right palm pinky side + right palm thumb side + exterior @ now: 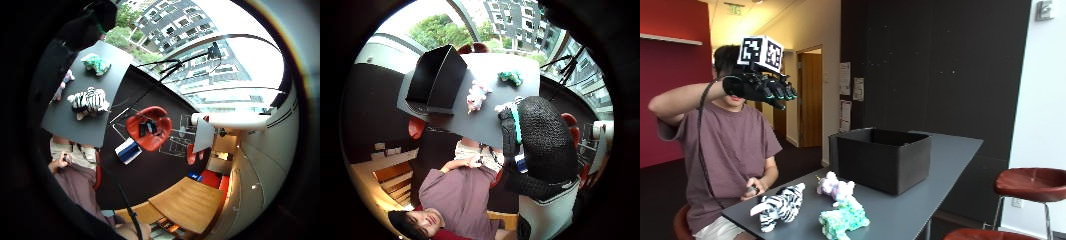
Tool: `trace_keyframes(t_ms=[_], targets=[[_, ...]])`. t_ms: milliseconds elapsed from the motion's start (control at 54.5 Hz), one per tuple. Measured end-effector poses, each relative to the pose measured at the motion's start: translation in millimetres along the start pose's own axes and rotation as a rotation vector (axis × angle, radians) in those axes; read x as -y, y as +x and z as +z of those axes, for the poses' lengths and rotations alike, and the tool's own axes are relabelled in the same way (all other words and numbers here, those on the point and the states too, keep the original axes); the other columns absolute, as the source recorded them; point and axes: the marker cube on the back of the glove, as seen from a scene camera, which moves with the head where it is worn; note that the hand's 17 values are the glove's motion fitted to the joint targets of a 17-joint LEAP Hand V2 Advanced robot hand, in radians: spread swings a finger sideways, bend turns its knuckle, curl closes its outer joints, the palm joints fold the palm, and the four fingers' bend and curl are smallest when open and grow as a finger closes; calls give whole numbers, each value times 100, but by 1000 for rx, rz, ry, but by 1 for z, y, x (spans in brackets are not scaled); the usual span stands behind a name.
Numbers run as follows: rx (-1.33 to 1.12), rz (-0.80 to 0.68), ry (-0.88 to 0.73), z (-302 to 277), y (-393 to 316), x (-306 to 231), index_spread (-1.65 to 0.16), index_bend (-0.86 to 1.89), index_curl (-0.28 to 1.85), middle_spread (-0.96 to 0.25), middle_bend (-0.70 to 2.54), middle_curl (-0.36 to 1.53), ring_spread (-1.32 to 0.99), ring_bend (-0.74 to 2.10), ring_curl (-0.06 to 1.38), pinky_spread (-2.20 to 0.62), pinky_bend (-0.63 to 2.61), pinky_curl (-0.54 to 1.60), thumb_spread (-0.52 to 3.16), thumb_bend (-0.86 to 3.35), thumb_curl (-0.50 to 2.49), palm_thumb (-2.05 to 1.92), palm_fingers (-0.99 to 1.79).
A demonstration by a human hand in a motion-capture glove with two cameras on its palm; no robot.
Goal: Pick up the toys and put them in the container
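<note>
Outside view: the gloved right hand (760,87) is up at head height, well above the desk (939,165), fingers (783,92) loosely curled and grasping nothing. On the desk sit three toys: a zebra (778,206), a pink plush (834,188) and a green plush (843,218), all near the black container (883,157).

Little finger side palm view: far below lie the zebra (89,101) and green plush (97,63) on the desk (75,127).

Thumb side palm view: the container (435,80) stands open, pink plush (476,97) beside it, green plush (510,77) further along; one gloved finger blocks part of the desk (485,127).
</note>
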Motion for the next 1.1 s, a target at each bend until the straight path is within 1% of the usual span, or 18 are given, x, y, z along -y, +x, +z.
trace_keyframes(t_ms=[92, 183, 293, 403, 458, 532, 605, 660, 697, 807, 899, 1009, 1100], targets=[[-3, 10, -7, 2, 1, 3, -12, 10, 4, -9, 18, 6, -8, 40, 10, -6, 60, 18, 80, 7, 2, 6, 22], [-8, 26, -35, 10, 14, 16, -15, 12, 7, -12, 20, 10, -11, 45, 13, -7, 65, 22, 110, 8, 5, 4, 17], [5, 22, -63, 19, 19, 26, -17, 13, 10, -13, 22, 15, -13, 50, 16, -7, 68, 25, 132, 8, 9, 2, 11], [29, 1, -103, 29, 22, 36, -18, 14, 13, -14, 23, 20, -13, 52, 19, -5, 69, 27, 144, 6, 12, -1, 5], [41, -24, -131, 38, 22, 42, -18, 12, 14, -14, 22, 21, -12, 52, 19, -4, 71, 28, 145, 4, 12, -3, -5], [74, -62, -162, 51, 17, 48, -19, 10, 14, -12, 19, 23, -10, 51, 19, -2, 73, 29, 143, 0, 14, -4, -11], [99, -79, -195, 68, 13, 55, -19, 6, 14, -9, 17, 24, -6, 43, 18, 0, 80, 31, 134, -3, 16, -4, -22], [107, -105, -223, 84, 6, 59, -19, 5, 13, -7, 16, 24, -4, 40, 18, 2, 82, 32, 129, -3, 17, -4, -23], [105, -130, -246, 98, 0, 60, -19, 3, 12, -5, 13, 24, -2, 38, 17, 3, 87, 33, 125, -4, 18, -4, -29], [84, -171, -307, 146, -14, 64, -19, 2, 11, -3, 12, 23, 0, 35, 18, 4, 91, 35, 118, -4, 21, -4, -31], [70, -208, -373, 198, -27, 62, -19, 1, 10, -1, 11, 23, 1, 33, 19, 5, 92, 36, 114, -3, 23, -1, -34], [1, -213, -416, 253, -31, 62, -18, -1, 8, 0, 10, 22, 3, 30, 20, 6, 96, 37, 110, -2, 26, 1, -40], [39, -225, -446, 283, -33, 63, -18, 0, 7, 2, 9, 21, 5, 27, 21, 6, 98, 37, 108, -2, 28, 2, -42]])
